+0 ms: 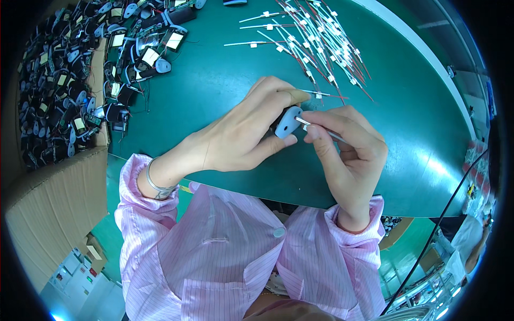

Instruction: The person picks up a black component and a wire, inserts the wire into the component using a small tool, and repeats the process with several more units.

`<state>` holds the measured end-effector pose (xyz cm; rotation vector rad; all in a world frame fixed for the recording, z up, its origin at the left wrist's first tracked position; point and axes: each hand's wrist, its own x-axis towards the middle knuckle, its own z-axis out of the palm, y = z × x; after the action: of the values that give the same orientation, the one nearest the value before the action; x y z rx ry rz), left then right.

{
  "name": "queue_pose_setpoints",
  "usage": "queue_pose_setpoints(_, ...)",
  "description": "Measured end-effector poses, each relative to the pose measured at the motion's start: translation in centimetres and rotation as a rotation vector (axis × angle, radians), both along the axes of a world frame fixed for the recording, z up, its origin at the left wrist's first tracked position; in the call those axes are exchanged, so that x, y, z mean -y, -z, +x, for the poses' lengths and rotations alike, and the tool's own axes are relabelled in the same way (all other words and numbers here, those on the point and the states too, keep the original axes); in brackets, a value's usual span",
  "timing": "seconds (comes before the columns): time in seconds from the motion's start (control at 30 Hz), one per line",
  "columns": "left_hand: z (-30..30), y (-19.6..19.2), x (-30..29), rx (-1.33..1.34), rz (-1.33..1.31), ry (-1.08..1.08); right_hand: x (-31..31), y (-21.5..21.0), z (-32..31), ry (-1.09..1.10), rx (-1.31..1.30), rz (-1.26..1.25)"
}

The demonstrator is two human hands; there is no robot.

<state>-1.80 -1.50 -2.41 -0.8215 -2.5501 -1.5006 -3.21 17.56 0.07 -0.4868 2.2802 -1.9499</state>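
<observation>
My left hand (241,125) is closed around a small black device with a grey oval end cap (288,123). Dark holes show in the cap, which faces my right hand. Between thumb and forefinger, my right hand (350,150) pinches a thin lead with a white connector (301,121). The connector's tip is against the cap or just at its upper hole; I cannot tell whether it is inside. The lead's tail runs back under my right fingers. Most of the device's black body is hidden by my left fingers.
Many red and white leads with white connectors (326,45) lie loose on the green table (214,69). Black devices with grey caps (152,56) are heaped at the far left, beside and inside a cardboard box (59,187). A black cable (428,243) crosses at the right.
</observation>
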Motion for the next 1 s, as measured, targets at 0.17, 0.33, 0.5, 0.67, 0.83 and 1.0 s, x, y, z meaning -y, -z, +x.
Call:
queue_pose_setpoints(0.17, -0.4, -0.7, 1.2, 0.066, -0.034, -0.034, -0.5, 0.4, -0.4, 0.028, -0.031, 0.221)
queue_pose_setpoints(0.33, -0.5, -2.2, 1.3, 0.415, 0.086, -0.040, -0.4, 0.2, -0.8, -0.011, -0.172, 0.324)
queue_pose_setpoints(0.5, -0.3, -1.2, 1.7, 0.730, 0.578, 0.003, -0.3, 0.2, -1.2, -0.038, -0.226, 0.325)
queue_pose_setpoints(0.67, 0.1, -0.6, 1.3, 0.717, 0.535, -0.003, -0.5, 0.6, -1.5, -0.094, -0.259, 0.341)
queue_pose_setpoints(0.83, 0.3, 0.4, 0.0, -0.082, 0.008, -0.147, 0.5, 1.2, -0.9, -0.023, -0.554, 0.556)
queue_pose_setpoints(1.0, -0.1, 0.3, 0.5, 0.246, 0.192, -0.104, 0.2, 1.5, -0.8, 0.008, -0.545, 0.490)
